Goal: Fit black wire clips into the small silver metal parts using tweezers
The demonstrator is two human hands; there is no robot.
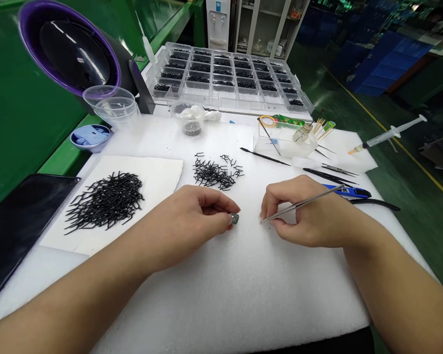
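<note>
Between thumb and fingertips, my left hand pinches a small greyish, glassy-looking piece; its kind is too small to make out. My right hand is closed around metal tweezers, whose tips point left and down to the white foam surface. A gap separates the tweezer tips from the grey piece. Just beyond my hands lies a small pile of black forked pieces. A bigger heap of black branched pieces rests on a white sheet to the left of my left hand.
A compartment box with black pieces stands at the back. Clear cups and a black-purple fan are back left. On the right lie a syringe, a blue-handled tool, more tweezers and a small glass bottle.
</note>
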